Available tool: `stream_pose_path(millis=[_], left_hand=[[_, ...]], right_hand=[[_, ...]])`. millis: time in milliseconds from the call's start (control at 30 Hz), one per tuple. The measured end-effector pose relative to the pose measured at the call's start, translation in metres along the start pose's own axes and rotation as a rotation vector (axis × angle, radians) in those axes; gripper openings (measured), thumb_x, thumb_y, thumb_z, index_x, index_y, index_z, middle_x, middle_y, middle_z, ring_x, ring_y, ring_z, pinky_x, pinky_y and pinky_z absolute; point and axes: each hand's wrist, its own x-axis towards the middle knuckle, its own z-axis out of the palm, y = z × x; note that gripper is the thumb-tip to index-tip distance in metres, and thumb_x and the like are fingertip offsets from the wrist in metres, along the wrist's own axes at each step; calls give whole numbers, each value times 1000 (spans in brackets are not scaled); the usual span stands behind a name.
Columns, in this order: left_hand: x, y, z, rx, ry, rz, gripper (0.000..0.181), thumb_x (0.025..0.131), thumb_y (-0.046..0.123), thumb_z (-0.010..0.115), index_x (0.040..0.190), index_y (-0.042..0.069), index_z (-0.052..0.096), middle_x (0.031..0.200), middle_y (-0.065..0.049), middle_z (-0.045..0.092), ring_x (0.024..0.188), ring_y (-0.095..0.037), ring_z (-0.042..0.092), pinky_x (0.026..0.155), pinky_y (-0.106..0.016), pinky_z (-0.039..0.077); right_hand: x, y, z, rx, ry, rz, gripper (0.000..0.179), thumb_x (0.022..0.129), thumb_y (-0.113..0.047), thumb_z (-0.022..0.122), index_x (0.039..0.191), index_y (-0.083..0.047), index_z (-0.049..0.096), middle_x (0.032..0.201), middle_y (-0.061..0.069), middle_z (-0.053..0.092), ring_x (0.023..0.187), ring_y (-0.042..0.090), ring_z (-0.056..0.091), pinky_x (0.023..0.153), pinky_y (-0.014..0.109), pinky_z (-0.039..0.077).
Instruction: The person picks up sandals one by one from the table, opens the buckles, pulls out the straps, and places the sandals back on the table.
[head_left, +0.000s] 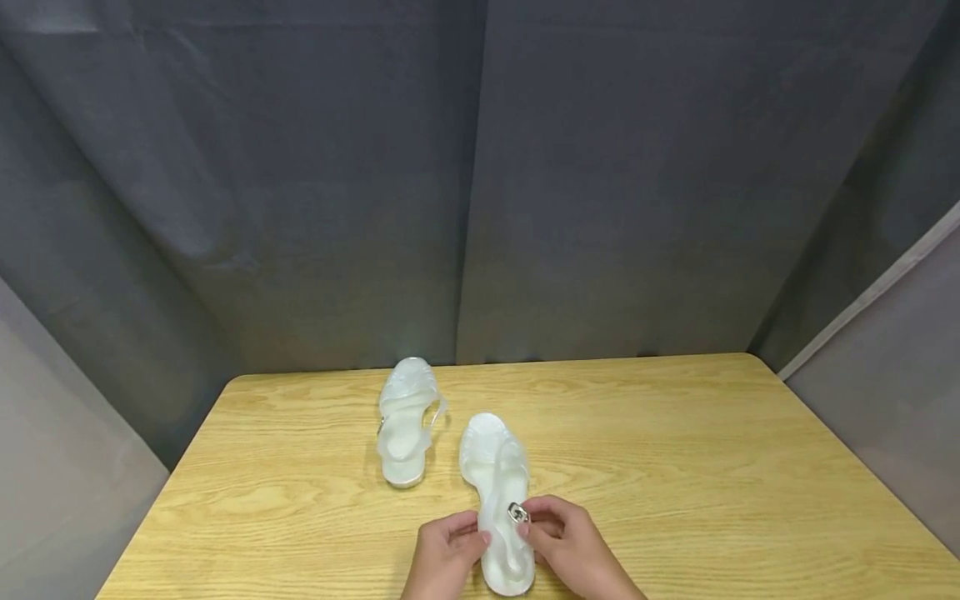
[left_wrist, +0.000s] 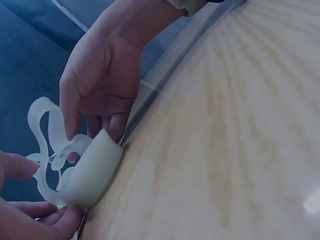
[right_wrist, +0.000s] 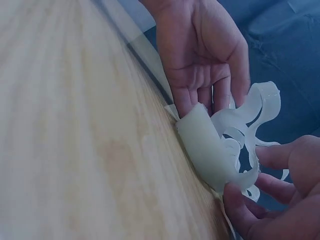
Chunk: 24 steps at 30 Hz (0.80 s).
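A translucent white jelly sandal [head_left: 505, 467] lies sole down on the wooden table, toe pointing away from me. My left hand [head_left: 444, 552] grips its left edge near the heel, thumb on the inner side. On the other side, my right hand [head_left: 567, 540] pinches the strap at its silver buckle [head_left: 517, 512] between thumb and index finger. Both wrist views show the pale heel [left_wrist: 95, 172] up close with the thin straps [right_wrist: 267, 102] curling above it. The matching sandal [head_left: 405, 425] stands farther back on the left, untouched, its strap bowed out to the right.
Light wood-grain table [head_left: 712, 467] extends to both sides of the sandals. Dark grey curtains [head_left: 600, 208] hang behind its back edge, and paler cloth panels [head_left: 892, 367] flank it left and right.
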Motion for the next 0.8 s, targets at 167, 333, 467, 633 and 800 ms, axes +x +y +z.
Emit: stream_pose_path(millis=[167,333,467,633,800], left_hand=[[9,4,-1,29,28,23,49,87,7,63,122,-23,45,113,-31,60,106,-35,61,84,-34,53],[15,9,0,32,45,40,53,87,6,63,125,-24,41,118,-34,56,109,-36,59,85,-33,53],[21,14,-2,0,56,6,56,87,8,63,127,-22,39,119,-31,56,110,-34,58,86,-33,52],[33,17,-5,-3,40,0,61,88,12,62,131,-21,35,125,-32,52,115,-36,55,90,-35,50],[46,18,-7,14,24,20,59,90,15,60,133,-18,36,125,-28,54,113,-32,56,92,-36,50]], right_hand=[[12,-3,6,20,25,-33,38,89,-15,64,117,8,55,108,15,64,96,21,63,73,27,54],[23,-7,10,-10,59,-40,35,88,-12,64,118,5,56,110,15,64,100,23,63,79,27,53],[33,-11,13,-17,56,-44,35,90,-13,62,119,6,56,112,15,62,101,24,62,82,31,53],[45,-16,15,7,66,-38,37,91,-14,60,122,7,53,115,18,60,104,24,60,86,34,52],[58,-16,17,32,92,-13,40,93,-15,58,126,7,50,120,19,58,108,26,58,90,36,50]])
